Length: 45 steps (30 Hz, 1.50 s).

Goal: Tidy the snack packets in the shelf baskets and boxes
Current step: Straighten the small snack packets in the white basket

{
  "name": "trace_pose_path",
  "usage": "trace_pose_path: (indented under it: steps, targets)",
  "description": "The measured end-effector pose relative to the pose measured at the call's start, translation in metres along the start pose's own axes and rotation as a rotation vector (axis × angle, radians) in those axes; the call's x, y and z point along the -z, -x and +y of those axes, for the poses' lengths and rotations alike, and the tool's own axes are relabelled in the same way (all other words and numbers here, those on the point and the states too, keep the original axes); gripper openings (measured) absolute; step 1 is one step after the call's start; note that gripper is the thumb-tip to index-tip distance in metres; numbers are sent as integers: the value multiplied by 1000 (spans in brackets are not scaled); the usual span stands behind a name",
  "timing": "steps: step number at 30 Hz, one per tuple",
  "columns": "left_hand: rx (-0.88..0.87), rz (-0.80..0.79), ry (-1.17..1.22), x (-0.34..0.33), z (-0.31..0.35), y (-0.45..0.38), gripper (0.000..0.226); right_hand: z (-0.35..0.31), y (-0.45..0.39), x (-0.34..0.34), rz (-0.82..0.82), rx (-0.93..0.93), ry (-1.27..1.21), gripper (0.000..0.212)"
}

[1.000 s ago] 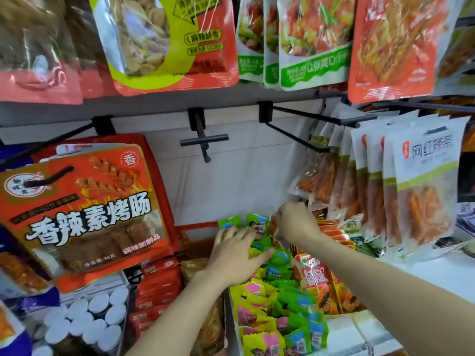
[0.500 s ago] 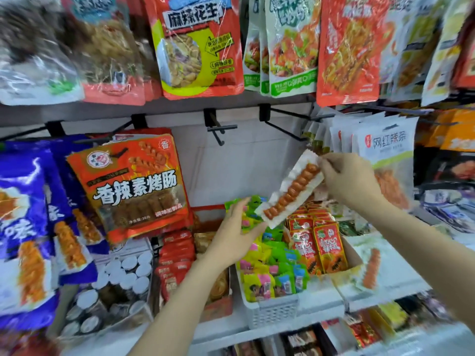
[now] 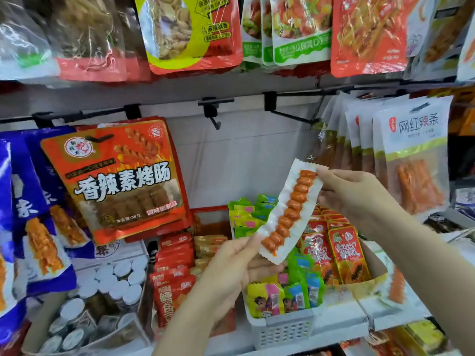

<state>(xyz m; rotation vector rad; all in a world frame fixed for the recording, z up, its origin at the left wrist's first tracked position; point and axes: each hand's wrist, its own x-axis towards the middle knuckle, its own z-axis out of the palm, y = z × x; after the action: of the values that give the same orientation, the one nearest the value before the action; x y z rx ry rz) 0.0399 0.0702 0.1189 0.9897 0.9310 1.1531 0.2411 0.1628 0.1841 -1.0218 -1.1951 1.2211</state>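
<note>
At the centre of the frame I see a long white sausage-stick packet [image 3: 290,211] held up on a slant between both hands; my right hand [image 3: 359,199] pinches its upper end between thumb and fingertips, and my left hand [image 3: 239,273] grips its lower end, thumb pressed against the curled fingers. Below it, at lower centre, sits a white slotted basket [image 3: 282,330] full of green and yellow snack packets [image 3: 282,296]; just right of that I see a cardboard box [image 3: 377,276] with red packets [image 3: 344,250] standing in rows; a red grilled-sausage bag [image 3: 120,178] hangs from a hook at centre left.
</note>
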Motion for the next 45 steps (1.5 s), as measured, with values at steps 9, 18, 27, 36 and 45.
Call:
trace_pose_path:
  steps: [9,18,27,36,45]
  targets:
    - [147,-56,547,3,13,-31,39,-11,-22,-12,119,18,224,27]
    - [235,-277,707,-1,9,-31,44,-24,-19,-13,-58,-110,92,27]
    - [-159,124,-77,-4,-1,-27,40,-33,-13,-16,-275,-236,48,58]
    - [-241,141,-228,0,-5,-26,13,-41,1,-14,-100,-60,283,17]
    - [57,-226,475,1,-1,-18,64,-46,4,-14,-230,-80,113,26]
